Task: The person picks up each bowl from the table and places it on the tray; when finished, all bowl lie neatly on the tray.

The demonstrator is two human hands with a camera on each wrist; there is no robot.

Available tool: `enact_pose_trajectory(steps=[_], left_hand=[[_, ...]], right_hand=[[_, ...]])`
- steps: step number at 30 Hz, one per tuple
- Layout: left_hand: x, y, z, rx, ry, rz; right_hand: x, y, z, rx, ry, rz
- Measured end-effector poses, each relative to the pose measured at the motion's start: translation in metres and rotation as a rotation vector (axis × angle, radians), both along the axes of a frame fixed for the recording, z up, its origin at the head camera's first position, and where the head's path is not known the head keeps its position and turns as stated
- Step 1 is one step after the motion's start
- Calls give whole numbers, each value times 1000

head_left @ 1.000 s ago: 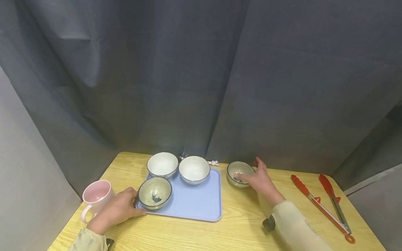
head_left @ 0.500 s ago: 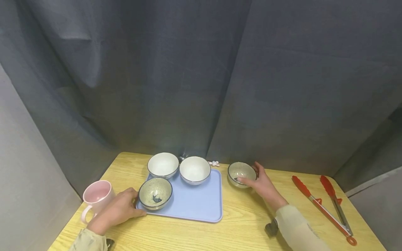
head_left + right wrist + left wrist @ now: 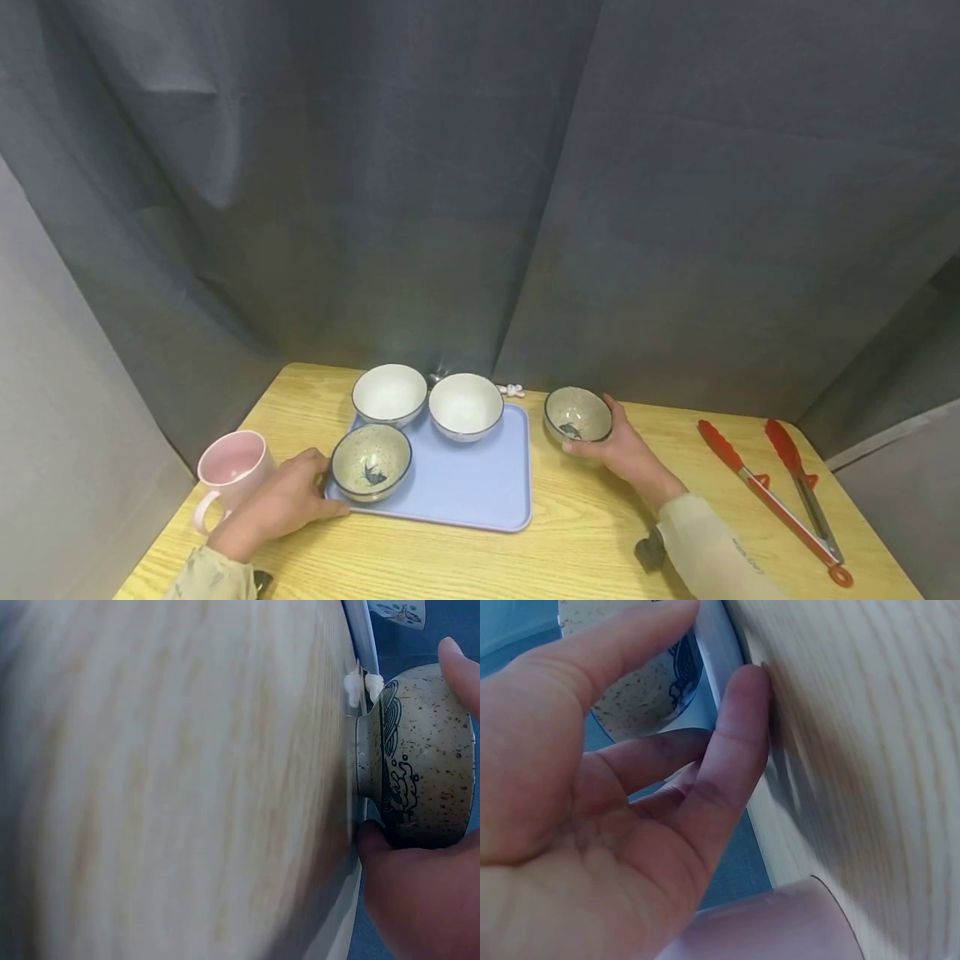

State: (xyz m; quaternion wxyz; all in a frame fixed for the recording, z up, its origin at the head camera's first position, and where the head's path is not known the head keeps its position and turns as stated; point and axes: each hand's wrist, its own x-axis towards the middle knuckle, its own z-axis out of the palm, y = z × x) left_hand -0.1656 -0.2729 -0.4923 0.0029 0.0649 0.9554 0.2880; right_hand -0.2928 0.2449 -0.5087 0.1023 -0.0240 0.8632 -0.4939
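Observation:
My right hand (image 3: 628, 450) grips a small speckled bowl (image 3: 576, 410) with a dark fish drawing inside, which stands on the table right of the tray. Its thumb is at the front of the rim, the fingers round the right side. In the right wrist view the speckled wall of this bowl (image 3: 431, 750) shows between thumb and fingers. My left hand (image 3: 288, 493) holds the near left corner of a blue tray (image 3: 472, 492), thumb along its front edge. Close by that hand, a matching speckled bowl (image 3: 371, 461) sits on the tray. Two white bowls, one left (image 3: 388, 394) and one right (image 3: 465, 406), stand at the tray's back.
A pink mug (image 3: 234, 462) stands beside my left wrist. Red-tipped tongs (image 3: 780, 500) lie spread at the table's right. Behind the tray, a spoon (image 3: 433, 379) and a white bunny-shaped piece (image 3: 512, 390) peek out. A grey curtain (image 3: 480, 208) closes off the back.
My right thumb has moved from over the inside of the speckled bowl to its front rim, and the raised fingers have come down round its side. The left hand stays put.

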Motion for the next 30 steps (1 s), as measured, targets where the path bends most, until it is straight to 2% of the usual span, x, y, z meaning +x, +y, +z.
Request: enact_pose_trajectory(steps=[10,16,23,30], left_hand=[[-1,-1,-1,6,-2,-8],[0,-1,0,10,-10,-7],[0,0,-1,-2,3,-15],[-1,0,-1,1,-12,-1]], right_hand=[[-3,-2,-3,-22,35,-6],[2,-4,-1,-6,46,-20],[21,-14,9,-57,44,2],[51,-42,32,-89,82,58]])
